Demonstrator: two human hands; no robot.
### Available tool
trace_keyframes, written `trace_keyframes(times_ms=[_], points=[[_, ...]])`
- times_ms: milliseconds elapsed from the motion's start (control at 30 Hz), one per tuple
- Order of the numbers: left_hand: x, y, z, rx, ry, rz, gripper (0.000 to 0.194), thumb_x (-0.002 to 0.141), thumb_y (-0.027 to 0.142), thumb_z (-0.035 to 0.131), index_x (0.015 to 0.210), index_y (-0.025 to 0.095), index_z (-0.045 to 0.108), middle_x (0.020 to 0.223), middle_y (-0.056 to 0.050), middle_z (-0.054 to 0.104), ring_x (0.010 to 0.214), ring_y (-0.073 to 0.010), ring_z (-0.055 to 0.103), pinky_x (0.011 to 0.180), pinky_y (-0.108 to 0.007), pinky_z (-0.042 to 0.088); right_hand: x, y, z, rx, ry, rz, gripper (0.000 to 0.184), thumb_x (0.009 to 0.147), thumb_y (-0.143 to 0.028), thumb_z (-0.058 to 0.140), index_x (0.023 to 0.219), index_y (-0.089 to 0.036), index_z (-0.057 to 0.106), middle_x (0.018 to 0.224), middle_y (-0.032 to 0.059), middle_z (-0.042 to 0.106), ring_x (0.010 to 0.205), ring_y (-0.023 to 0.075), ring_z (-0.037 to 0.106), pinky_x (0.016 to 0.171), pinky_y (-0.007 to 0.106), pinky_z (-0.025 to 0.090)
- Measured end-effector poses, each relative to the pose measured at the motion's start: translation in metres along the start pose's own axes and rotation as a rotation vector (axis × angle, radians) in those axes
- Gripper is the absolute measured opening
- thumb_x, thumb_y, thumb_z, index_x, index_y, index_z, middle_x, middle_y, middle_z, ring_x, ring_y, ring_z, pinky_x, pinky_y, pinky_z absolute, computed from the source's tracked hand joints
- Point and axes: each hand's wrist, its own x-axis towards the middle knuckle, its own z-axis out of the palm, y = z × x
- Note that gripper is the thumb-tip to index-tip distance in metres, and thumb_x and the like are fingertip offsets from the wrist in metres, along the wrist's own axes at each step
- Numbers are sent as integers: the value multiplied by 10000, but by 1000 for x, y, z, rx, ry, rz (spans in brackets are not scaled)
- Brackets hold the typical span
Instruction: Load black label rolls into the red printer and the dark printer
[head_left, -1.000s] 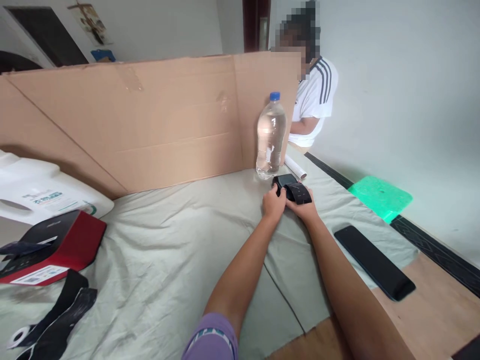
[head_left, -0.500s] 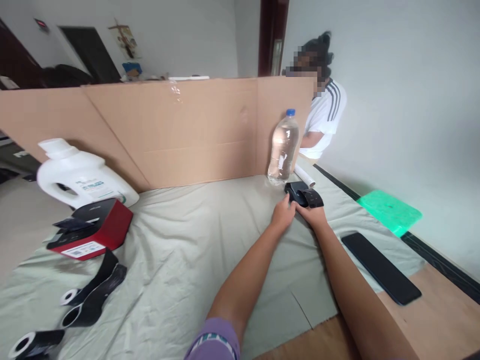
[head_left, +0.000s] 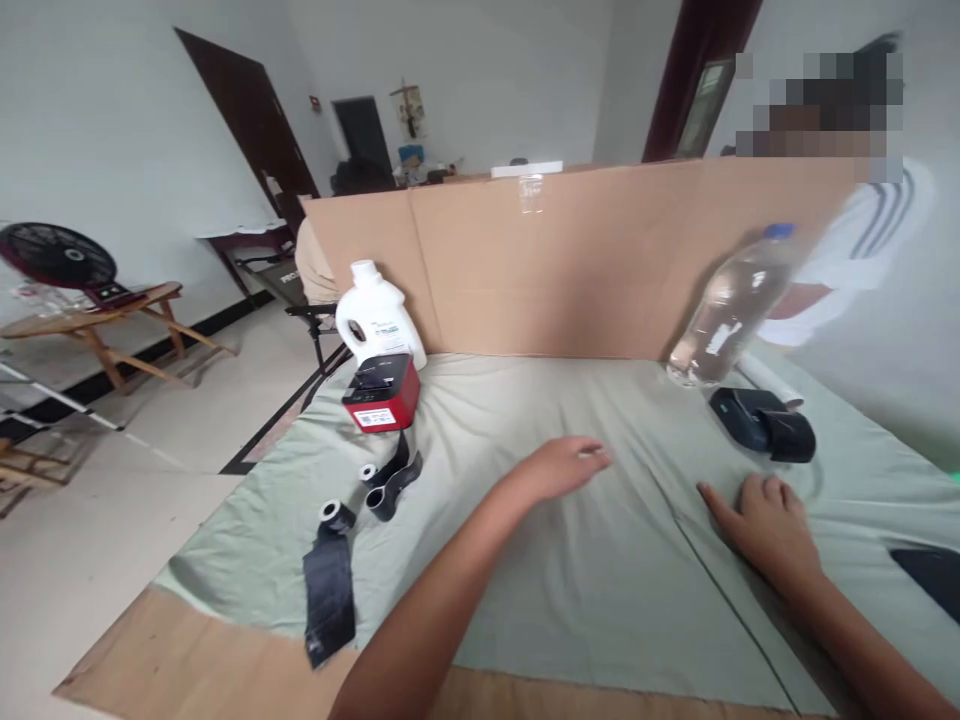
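My left hand (head_left: pixel 562 467) is over the middle of the green cloth, empty, its fingers loosely bent with a gap between them. Palm down, my right hand (head_left: pixel 772 525) is at the cloth with its thumb spread from the fingers, holding nothing. Just beyond the right hand sits a small black device (head_left: pixel 739 415) with a curled dark strip (head_left: pixel 792 436) at its right side. A red box-shaped device with a black top (head_left: pixel 384 393) stands at the left. Near it lie several dark rolls (head_left: pixel 337 515) with pale cores, some partly unrolled.
A cardboard panel (head_left: pixel 555 280) stands along the back. A clear bottle with a blue cap (head_left: pixel 731 310) leans right; a white jug (head_left: pixel 379 318) is behind the red device. A phone-like dark slab (head_left: pixel 930 575) lies right. Beyond the panel is a person (head_left: pixel 862 250). A fan (head_left: pixel 60 262) stands left.
Both hands have let go of the black device and come back toward me, moving apart. The device stays by the bottle. The view has turned left.
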Motion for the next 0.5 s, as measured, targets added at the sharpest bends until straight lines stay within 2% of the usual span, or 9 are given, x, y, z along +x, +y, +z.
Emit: trace_keyframes(times_ms=[67,133,200,300,367,400,500], points=[[-38,-5,-45,-87,267,64,501,911,519,544,1272,201,685,1312,-97,697,1040,-242,696,965,-364,524,-23,-35,-3,41,-68,-145,647,921,-570,417,1283,-80,634,1358,298,585,1390,458,449,1117,597,371],[-73,-18,-92,-124,598,130,398,890,453,583,1158,194,720,1211,-90,736,1053,-246,683,975,-372,514,-34,-82,-7,76,-83,-205,666,918,-562,422,1286,-48,632,1391,300,566,1384,469,451,1123,607,379],[-101,-37,-138,-145,918,185,311,859,387,616,1070,186,724,1151,-84,745,1078,-248,669,1021,-384,488,-32,-139,-10,170,-125,-304,645,925,-554,450,1301,-61,630,1404,285,564,1372,450,472,1132,599,386],[-122,-80,-201,-197,1254,143,277,832,328,631,1057,180,698,1130,-69,731,1086,-234,654,1038,-379,478,-6,-236,-9,419,-158,-430,561,927,-503,510,1327,-127,624,1440,245,549,1384,422,471,1158,619,358],[-124,-114,-233,-286,1381,8,269,810,262,634,1058,166,677,1132,-69,717,1100,-225,642,1042,-364,476,21,-305,-2,657,-210,-496,540,904,-476,587,1352,-175,608,1487,206,519,1406,395,457,1168,607,370],[-122,-132,-245,-339,1402,-68,258,804,232,632,1048,159,674,1137,-72,711,1124,-223,632,1059,-359,464,35,-340,4,784,-248,-509,545,878,-464,633,1354,-199,602,1492,188,518,1404,386,466,1163,609,384],[-108,-177,-264,-466,1353,-154,241,775,162,645,1013,143,686,1103,-91,718,1151,-244,627,1071,-388,460,73,-437,25,1106,-379,-474,616,812,-395,741,1381,-242,562,1495,137,527,1410,378,469,1177,618,368]])
